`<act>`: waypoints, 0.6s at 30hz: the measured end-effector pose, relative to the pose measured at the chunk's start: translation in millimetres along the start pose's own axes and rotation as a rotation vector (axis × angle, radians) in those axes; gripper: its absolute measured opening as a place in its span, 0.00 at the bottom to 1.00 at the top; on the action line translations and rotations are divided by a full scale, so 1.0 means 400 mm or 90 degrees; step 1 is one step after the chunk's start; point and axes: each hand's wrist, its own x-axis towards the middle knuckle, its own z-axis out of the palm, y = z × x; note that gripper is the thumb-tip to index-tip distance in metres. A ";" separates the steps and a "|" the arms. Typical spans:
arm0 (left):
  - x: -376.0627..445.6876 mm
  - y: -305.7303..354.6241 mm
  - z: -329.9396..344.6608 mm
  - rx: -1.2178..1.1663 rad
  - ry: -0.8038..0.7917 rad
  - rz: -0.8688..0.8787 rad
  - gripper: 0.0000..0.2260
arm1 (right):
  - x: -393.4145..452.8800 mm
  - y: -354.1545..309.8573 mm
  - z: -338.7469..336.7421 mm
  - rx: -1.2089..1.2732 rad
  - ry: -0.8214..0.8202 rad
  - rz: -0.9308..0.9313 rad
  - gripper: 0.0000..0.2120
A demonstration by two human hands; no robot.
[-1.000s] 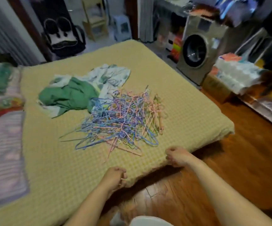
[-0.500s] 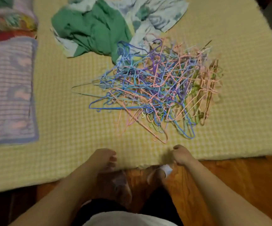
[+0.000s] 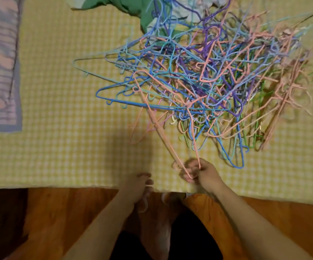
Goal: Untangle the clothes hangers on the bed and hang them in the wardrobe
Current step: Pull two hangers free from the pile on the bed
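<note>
right hand gripping pink hanger, left hand loosely curled, holding nothing

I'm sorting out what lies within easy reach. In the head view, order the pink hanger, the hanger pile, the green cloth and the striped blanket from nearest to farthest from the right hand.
1. Pink hanger: gripped in the right hand.
2. Hanger pile: just beyond, mid-bed.
3. Green cloth: behind the pile, top edge.
4. Striped blanket: far left.
</note>
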 end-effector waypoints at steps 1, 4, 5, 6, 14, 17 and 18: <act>0.005 0.006 -0.002 0.019 -0.012 0.012 0.08 | -0.016 -0.008 -0.004 0.032 -0.029 0.009 0.15; 0.015 0.026 -0.032 0.072 -0.046 0.054 0.09 | -0.051 -0.042 0.000 0.082 -0.075 -0.008 0.09; 0.015 0.033 -0.049 0.105 -0.050 0.083 0.09 | -0.051 -0.053 0.003 0.063 -0.057 -0.026 0.09; 0.014 0.042 -0.065 0.113 -0.055 0.095 0.09 | -0.047 -0.066 0.009 0.043 -0.041 -0.047 0.09; 0.008 0.090 -0.227 0.126 0.025 0.183 0.10 | 0.015 -0.146 0.033 -0.157 0.100 -0.139 0.14; -0.002 0.138 -0.275 0.104 0.063 0.221 0.10 | 0.039 -0.169 0.002 -0.183 0.134 -0.142 0.15; -0.003 0.150 -0.283 0.110 0.068 0.233 0.10 | 0.045 -0.179 -0.012 -0.188 0.153 -0.144 0.15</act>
